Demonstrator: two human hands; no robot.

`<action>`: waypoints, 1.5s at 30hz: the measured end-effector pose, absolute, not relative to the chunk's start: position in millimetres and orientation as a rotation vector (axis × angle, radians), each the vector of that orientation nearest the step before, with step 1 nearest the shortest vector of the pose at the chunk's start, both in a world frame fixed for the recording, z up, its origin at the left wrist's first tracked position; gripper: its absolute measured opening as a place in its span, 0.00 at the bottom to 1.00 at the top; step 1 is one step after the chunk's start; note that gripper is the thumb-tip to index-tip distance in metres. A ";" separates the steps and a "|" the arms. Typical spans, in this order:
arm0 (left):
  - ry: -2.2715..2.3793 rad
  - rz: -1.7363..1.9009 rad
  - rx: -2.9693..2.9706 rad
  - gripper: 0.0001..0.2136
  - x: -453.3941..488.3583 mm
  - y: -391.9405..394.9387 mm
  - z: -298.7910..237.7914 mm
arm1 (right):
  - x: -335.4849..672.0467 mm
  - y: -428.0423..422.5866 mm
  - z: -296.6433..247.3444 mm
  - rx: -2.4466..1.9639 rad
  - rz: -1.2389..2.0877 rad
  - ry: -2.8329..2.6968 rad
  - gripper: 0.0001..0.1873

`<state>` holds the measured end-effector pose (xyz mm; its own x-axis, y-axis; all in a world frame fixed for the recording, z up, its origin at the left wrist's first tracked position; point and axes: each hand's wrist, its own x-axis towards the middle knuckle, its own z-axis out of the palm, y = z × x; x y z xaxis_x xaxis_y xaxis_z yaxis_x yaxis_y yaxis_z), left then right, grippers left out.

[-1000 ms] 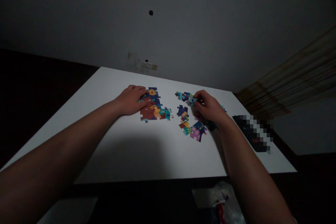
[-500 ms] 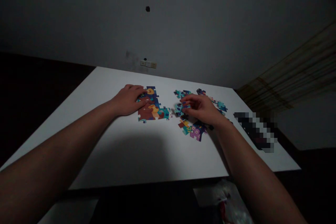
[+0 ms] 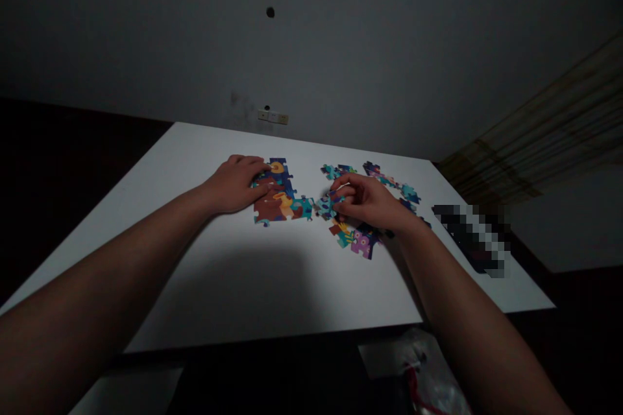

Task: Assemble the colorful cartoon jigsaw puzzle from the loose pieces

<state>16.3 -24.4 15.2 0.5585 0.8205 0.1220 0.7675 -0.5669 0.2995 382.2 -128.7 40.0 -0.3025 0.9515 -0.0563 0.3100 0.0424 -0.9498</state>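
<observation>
My left hand (image 3: 238, 183) lies flat with fingers stretched over the left edge of a joined puzzle section (image 3: 277, 207), which shows brown, orange and dark blue shapes. My right hand (image 3: 367, 201) is closed in a pinch on a teal and blue puzzle piece (image 3: 324, 205), just to the right of the section's teal end. Whether that piece touches the section I cannot tell. Loose puzzle pieces lie around my right hand: a purple piece (image 3: 361, 244) in front, a teal piece (image 3: 410, 192) to the right, and others partly hidden under the hand.
The white table (image 3: 228, 285) stands against a grey wall with a socket strip (image 3: 273, 117). A dark object, partly pixelated (image 3: 462, 233), lies near the table's right edge. Below the front edge is a clear plastic bag (image 3: 428, 369) with something red.
My right hand has shifted slightly left with the teal and blue piece, closer to the joined section. My left hand stays on the section. The view has tilted a little.
</observation>
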 end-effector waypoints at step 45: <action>1.315 0.369 2.569 0.35 17.2 -25.0 18.5 | 378.1 -130.4 45.0 -1.360 1.278 -1.807 0.19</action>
